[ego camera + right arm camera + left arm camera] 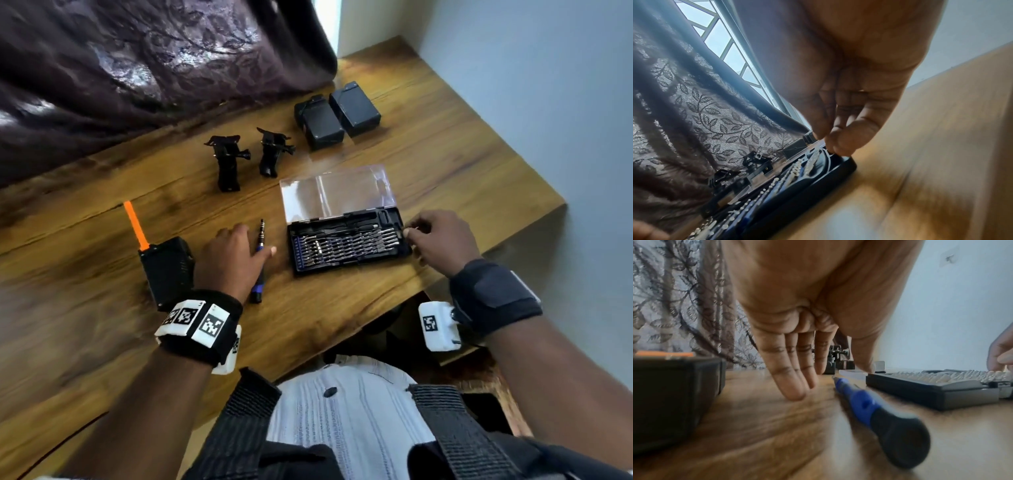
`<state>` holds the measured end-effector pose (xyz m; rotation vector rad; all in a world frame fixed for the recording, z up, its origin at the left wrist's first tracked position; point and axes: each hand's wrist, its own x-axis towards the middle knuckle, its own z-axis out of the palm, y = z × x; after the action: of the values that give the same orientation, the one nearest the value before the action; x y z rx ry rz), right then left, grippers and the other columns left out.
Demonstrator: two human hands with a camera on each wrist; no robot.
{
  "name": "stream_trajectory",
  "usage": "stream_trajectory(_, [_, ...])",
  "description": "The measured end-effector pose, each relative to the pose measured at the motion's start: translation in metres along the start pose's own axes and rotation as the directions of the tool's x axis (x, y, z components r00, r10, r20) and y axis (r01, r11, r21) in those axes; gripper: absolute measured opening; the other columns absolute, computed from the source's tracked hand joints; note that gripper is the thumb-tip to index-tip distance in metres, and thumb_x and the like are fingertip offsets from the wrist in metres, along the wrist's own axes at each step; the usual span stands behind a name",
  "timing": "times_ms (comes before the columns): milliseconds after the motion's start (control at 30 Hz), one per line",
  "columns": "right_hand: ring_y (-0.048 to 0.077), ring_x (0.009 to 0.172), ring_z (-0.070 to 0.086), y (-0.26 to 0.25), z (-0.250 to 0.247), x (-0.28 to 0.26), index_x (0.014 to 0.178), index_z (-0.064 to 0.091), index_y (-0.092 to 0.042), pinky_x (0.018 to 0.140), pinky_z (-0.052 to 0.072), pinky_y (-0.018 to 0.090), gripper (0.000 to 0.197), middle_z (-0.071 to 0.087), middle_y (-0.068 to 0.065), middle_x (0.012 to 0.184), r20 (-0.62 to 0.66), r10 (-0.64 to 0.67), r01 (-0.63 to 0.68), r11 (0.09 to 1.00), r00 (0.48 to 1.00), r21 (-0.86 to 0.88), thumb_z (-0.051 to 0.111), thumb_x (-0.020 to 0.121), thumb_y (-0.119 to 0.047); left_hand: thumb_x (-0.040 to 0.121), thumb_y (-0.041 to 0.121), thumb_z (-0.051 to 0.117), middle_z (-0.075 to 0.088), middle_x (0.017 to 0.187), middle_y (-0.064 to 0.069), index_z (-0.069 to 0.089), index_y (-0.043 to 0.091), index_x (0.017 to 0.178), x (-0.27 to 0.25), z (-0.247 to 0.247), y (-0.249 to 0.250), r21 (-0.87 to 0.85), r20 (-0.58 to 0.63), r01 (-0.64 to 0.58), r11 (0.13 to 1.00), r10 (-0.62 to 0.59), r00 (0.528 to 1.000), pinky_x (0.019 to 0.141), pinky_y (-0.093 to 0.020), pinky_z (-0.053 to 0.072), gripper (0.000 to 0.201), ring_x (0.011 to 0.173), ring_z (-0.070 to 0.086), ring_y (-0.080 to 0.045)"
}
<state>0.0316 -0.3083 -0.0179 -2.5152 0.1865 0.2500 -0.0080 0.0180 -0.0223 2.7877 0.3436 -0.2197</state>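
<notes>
Our right fingers (419,223) pinch a bit (416,228) at the case (349,265); our slack, empty left fingers (236,233) must grip the screwdriver (257,289) beside them.

Left hand (233,260) faces palm-down, fingers (793,386) straight; right hand (442,240) curls, fingertips pinched together.

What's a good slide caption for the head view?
Right hand at the open bit case, left hand spread above the screwdriver.
</notes>
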Motion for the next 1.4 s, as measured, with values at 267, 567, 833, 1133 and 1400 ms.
stream_trajectory(267, [0.026,0.086,0.073,-0.006,0.014,-0.006,0.099,0.077,-0.012,0.087,0.058,0.04,0.016,0.076,0.008,0.09,0.01,0.061,-0.061,0.998,0.998,0.014,0.063,0.093,-0.016,0.072,0.057,0.086,0.027,0.169,-0.003,-0.004,0.028,0.166,-0.009,0.005,0.028,0.023,0.196,-0.401,0.916,0.389,0.9,0.124,-0.05,0.024,0.133,0.153,0.031,-0.026])
stream_trajectory(567, [0.016,0.06,0.072,-0.013,0.016,-0.011,0.087,0.073,-0.017,0.071,0.063,0.037,0.007,0.074,0.001,0.078,0.002,0.158,-0.155,0.966,0.987,0.207,0.07,0.091,-0.021,0.072,0.038,0.091,0.036,0.16,-0.003,-0.02,0.038,0.16,0.0,0.014,0.031,0.012,0.232,-0.454,0.891,0.439,0.868,0.122,-0.051,0.031,0.142,0.142,0.044,-0.024])
stream_trajectory(833, [0.018,0.057,0.073,-0.021,0.018,0.006,0.075,0.073,-0.007,0.068,0.064,0.037,0.016,0.073,0.008,0.065,0.063,0.278,-0.285,0.935,0.958,0.213,0.073,0.087,-0.018,0.072,0.043,0.091,0.036,0.161,-0.002,-0.016,0.035,0.162,0.003,0.013,0.032,0.064,0.227,-0.473,0.879,0.448,0.865,0.125,-0.049,0.022,0.14,0.145,0.041,-0.024])
stream_trajectory(1133, [0.023,0.057,0.068,-0.021,-0.016,-0.007,0.082,0.069,0.0,0.054,0.059,0.033,0.008,0.07,0.019,0.072,0.132,0.332,-0.353,0.797,0.934,0.49,0.071,0.089,-0.004,0.08,0.064,0.074,0.028,0.166,0.003,-0.003,0.032,0.165,0.007,0.002,0.035,0.015,0.235,-0.491,0.871,0.474,0.849,0.127,-0.051,0.005,0.119,0.152,0.031,-0.02])
stream_trajectory(1400, [0.019,0.056,0.06,-0.058,-0.038,-0.027,0.09,0.069,0.005,0.049,0.049,0.028,0.013,0.064,0.012,0.069,0.227,0.074,-0.208,0.731,0.971,0.65,0.071,0.091,-0.008,0.09,0.047,0.073,0.054,0.152,-0.004,0.044,0.017,0.155,0.008,-0.034,0.083,-0.329,0.027,-0.635,0.699,0.679,0.733,0.113,-0.031,0.038,0.077,0.136,0.051,-0.016])
